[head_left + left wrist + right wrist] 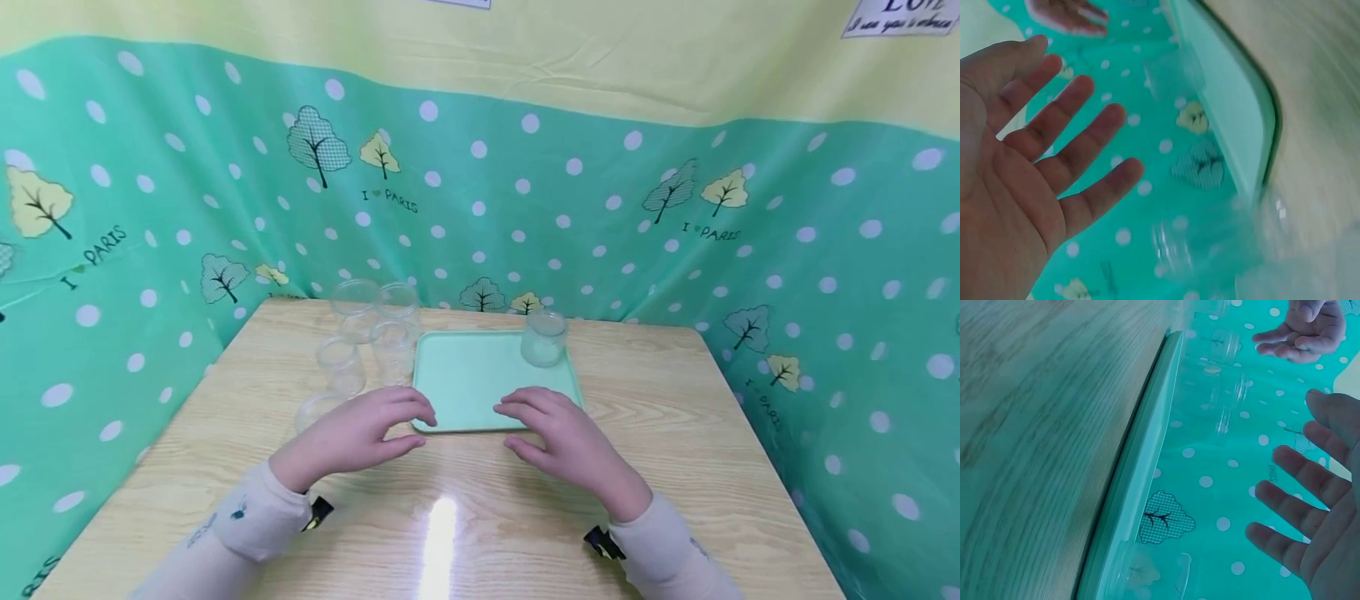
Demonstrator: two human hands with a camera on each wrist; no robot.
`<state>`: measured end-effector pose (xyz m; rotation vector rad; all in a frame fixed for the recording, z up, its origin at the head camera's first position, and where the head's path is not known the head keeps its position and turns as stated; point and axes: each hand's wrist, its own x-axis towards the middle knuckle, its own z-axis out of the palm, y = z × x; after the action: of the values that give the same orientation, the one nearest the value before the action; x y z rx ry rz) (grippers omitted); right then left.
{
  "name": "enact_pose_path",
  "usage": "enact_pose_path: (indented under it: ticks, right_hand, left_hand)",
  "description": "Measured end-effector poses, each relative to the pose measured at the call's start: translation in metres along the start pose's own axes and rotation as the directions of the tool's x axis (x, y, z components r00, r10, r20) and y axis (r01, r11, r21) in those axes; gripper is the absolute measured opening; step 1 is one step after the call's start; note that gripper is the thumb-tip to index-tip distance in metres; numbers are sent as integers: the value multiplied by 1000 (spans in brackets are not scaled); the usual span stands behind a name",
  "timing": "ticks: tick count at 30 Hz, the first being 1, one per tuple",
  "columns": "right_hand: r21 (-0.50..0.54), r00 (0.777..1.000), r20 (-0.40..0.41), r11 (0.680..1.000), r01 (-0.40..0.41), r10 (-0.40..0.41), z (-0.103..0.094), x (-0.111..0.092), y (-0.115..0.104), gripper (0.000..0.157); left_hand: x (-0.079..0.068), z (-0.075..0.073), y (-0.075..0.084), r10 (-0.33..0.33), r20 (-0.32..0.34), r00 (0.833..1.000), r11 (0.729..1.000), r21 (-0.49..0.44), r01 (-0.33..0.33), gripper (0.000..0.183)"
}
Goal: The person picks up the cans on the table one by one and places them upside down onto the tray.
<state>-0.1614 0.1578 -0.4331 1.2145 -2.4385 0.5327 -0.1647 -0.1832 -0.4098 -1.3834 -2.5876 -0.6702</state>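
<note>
Both hands free. Left hand (367, 429) and right hand (562, 437) hang above the front edge of the mint-green tray (472, 383), apart from each other, fingers relaxed and a bit bent, nothing in either. Head view has the fingertips overlapping the tray's front corners; both wrist views show a gap, so I read no contact.

Tray lies flat mid-desk (675, 425). One clear cup (543, 339) stands on it, upright, in the back-right corner. Five more clear cups stand on the desk left of the tray, bunched: back-left cup (356, 310), back-right cup (400, 302), middle cup (392, 354), left-hand cup (341, 367), front cup (313, 408). The front one is partly behind my left hand.

Handling, my guess: cups are light, stiff, smooth, likely slippery. Can't tell plastic from glass, so I'd treat them as breakable. Best hold is thumb against fingers across the side wall, below the rim, light squeeze. The bunched ones sit tight, so a wide approach could knock a neighbour; I'd come in from above or the outer side. Walls are hard to see, so depth is easy to misjudge.

Tray looks light and rigid with a low raised rim. I'd take it by the two short sides, keep it level; the cup in the corner could slide.

Contents: nothing visible inside any cup, but glare and blur mean I can't swear to it.
</note>
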Motion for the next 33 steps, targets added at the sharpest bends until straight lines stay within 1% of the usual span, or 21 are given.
enact_pose_path:
  ticks: [4, 9, 12, 16, 21, 24, 26, 30, 33]
  right_hand:
    - [6, 1000, 11, 1000, -5, 5, 4, 1, -2, 45]
    - [5, 999, 26, 999, -33, 33, 5, 1, -4, 43]
    - [1, 998, 39, 999, -48, 48, 5, 2, -5, 42]
    - [9, 998, 49, 999, -46, 45, 5, 2, -5, 39]
    - [12, 996, 65, 998, -55, 54, 3, 2, -6, 37]
    - [13, 996, 72, 998, -55, 54, 3, 2, -5, 37]
    - [13, 996, 75, 998, -54, 53, 2, 1, -5, 36]
    - [13, 995, 79, 998, -59, 58, 2, 0, -4, 37]
    - [12, 994, 85, 998, -63, 62, 2, 0, -4, 37]
  left_hand:
    - [-14, -11, -10, -74, -16, 997, 997, 33, 75, 25]
    - [-26, -23, -18, -173, -10, 985, 981, 86, 173, 26]
    - [-32, -27, -21, -214, -16, 977, 971, 106, 214, 27]
    - [-39, -32, -24, -253, -23, 967, 960, 119, 254, 28]
    - [-45, -37, -28, -318, 2, 948, 937, 155, 314, 34]
    - [-47, -41, -30, -350, 35, 936, 923, 181, 339, 39]
    - [-48, -43, -32, -359, 60, 931, 917, 207, 340, 40]
    - [-48, -45, -38, -361, 109, 926, 914, 239, 328, 40]
    - [-48, -47, -42, -370, 149, 917, 913, 239, 330, 39]
